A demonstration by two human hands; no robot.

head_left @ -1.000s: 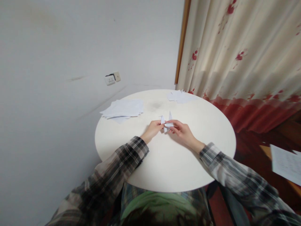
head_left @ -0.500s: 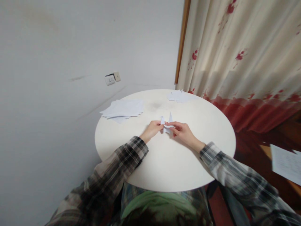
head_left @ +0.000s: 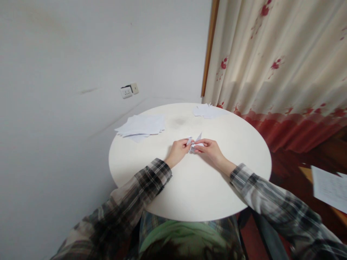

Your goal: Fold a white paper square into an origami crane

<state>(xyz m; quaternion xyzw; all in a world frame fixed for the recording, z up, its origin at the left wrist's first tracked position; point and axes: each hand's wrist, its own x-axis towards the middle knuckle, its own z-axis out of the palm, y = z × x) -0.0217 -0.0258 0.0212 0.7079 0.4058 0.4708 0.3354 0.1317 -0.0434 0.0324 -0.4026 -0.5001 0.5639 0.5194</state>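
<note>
A small folded white paper crane [head_left: 192, 147] is held between both hands over the middle of the round white table [head_left: 189, 191]. My left hand [head_left: 178, 151] pinches its left side, near the bent, head-like tip. On the other side, my right hand [head_left: 210, 148] grips a wing-like flap between thumb and fingers. One pointed end of the paper sticks up between the hands, leaning right. Fingers cover part of the folds.
At the table's back left lies a stack of white paper sheets [head_left: 143, 124]. Smaller paper pieces [head_left: 207, 111] lie at the back right. A wall with a socket [head_left: 126, 92] stands to the left, a flowered curtain [head_left: 271, 72] to the right. Written sheets [head_left: 329, 187] rest at far right.
The paper crane has tilted to the right and its upright points now lean. My left hand has turned slightly and shifted a little to the right; the right hand has barely moved.
</note>
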